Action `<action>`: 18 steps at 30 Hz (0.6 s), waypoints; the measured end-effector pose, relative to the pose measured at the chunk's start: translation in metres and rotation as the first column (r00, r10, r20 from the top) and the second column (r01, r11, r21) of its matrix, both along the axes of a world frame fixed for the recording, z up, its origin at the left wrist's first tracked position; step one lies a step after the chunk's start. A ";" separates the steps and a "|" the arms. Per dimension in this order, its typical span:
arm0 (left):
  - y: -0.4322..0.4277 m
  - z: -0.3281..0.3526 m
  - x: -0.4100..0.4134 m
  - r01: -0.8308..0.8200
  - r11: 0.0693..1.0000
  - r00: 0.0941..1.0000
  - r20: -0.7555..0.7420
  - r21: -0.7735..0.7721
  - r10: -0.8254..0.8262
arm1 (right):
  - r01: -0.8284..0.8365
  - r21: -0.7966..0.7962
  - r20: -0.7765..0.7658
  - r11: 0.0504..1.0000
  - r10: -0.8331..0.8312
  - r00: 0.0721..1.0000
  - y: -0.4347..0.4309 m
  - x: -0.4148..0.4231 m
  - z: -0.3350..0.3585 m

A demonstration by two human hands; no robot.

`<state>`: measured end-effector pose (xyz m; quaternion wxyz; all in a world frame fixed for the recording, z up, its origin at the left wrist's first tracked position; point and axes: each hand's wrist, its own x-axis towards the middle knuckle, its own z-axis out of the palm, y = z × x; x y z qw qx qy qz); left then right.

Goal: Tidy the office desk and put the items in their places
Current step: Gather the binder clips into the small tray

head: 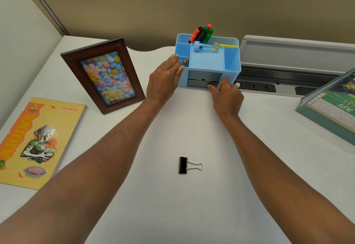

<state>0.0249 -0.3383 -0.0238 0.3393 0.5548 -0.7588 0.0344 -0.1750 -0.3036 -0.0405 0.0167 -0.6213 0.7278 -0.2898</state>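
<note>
A light blue desk organiser (232, 70) stands at the back of the white desk (192, 205). It holds markers (201, 33), pencils (186, 61) and a small clear bottle (207, 47). My left hand (165, 79) lies flat against the organiser's left side, fingers over its corner. My right hand (225, 94) pinches the front of the lower grey drawer (197, 83), which sits nearly flush. A black binder clip (187, 165) lies loose on the desk between my forearms.
A wooden photo frame with a flower picture (103, 74) leans at the left. A yellow notebook (36, 141) lies at the left edge. A June desk calendar (334, 105) stands at the right. A grey cable tray with sockets (288, 66) runs behind the organiser.
</note>
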 end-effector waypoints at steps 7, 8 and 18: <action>-0.001 -0.001 -0.001 0.004 1.000 1.000 -0.012 -0.012 -0.004 | -0.061 0.026 -0.013 0.998 0.061 0.998 0.000 -0.001 -0.005; -0.001 -0.002 -0.001 -0.001 1.000 1.000 -0.017 -0.017 0.001 | -0.113 0.021 0.063 0.993 0.111 0.992 0.002 0.004 -0.005; 0.001 0.001 -0.001 0.008 1.000 1.000 -0.005 -0.025 -0.008 | -0.112 0.137 0.979 0.984 -0.152 -0.136 0.019 0.050 0.018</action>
